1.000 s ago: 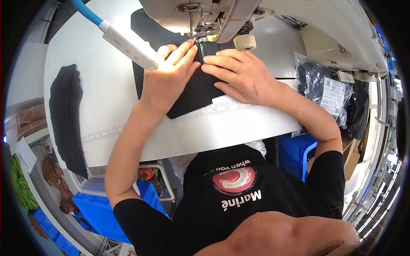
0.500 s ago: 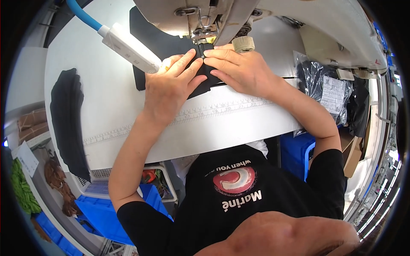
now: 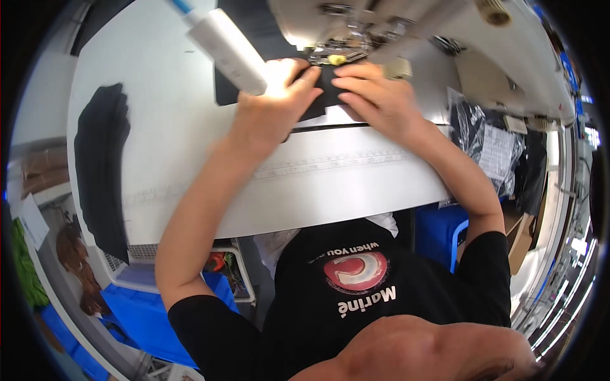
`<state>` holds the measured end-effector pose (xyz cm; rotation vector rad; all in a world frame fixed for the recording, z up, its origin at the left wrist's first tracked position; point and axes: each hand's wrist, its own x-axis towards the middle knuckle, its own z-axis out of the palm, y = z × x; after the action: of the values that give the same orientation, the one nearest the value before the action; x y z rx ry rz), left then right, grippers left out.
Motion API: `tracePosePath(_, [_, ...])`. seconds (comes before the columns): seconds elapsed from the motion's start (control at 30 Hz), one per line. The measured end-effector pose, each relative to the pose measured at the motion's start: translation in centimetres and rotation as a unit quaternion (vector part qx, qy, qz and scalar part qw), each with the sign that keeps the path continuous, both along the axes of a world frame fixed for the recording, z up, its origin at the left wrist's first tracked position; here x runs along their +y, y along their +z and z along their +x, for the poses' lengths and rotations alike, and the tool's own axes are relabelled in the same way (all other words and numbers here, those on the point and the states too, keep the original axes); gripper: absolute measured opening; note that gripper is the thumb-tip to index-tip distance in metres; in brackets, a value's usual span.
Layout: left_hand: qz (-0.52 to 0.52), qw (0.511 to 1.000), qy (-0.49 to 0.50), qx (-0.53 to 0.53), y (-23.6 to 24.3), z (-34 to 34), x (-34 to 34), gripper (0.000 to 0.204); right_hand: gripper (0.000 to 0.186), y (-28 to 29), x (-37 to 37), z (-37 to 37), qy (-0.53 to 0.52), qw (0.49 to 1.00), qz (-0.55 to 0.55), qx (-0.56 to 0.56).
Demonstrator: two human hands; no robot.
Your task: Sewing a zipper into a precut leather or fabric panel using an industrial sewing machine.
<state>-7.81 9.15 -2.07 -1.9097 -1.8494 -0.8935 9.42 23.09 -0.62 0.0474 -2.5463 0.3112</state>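
On the sewing table a piece of black fabric lies under the needle and presser foot area of a sewing machine. My left hand rests on the fabric with its fingers stretched forward, its back partly lit and covered by a white lamp head. To the other side of the foot my right hand is open, its extended fingertips on the fabric's right edge. A narrow gap of black cloth shows between the two hands. Motion blur hides the fine detail at the needle.
A white lamp hangs over my left hand. Black fabric pieces lie stacked at the table's left edge. A clear plastic bag with a paper label sits at the right. Blue crates stand below. A ruler strip runs along the table.
The lamp and the machine's needle area appear farther right in the view. My fingertips have moved slightly farther apart; the metal zipper-like strip seen between them earlier no longer shows.
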Motion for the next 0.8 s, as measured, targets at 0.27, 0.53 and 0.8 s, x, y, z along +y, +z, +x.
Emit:
tracePosePath(0.27, [0.073,0.997,0.024,0.024,-0.6,0.9,0.7,0.004,0.026,2.0,2.0,0.0,-0.159,0.746,-0.636,-0.115])
tracePosePath(0.53, [-0.034,0.999,-0.013,0.004,0.7,1.9,-0.4,0.009,0.022,2.9,2.3,-1.6,-0.139,0.701,-0.685,-0.142])
tracePosePath(0.8, [-0.036,0.999,0.009,0.027,0.8,2.4,-0.7,0.027,0.020,2.4,1.9,-1.5,-0.191,0.737,-0.638,-0.114])
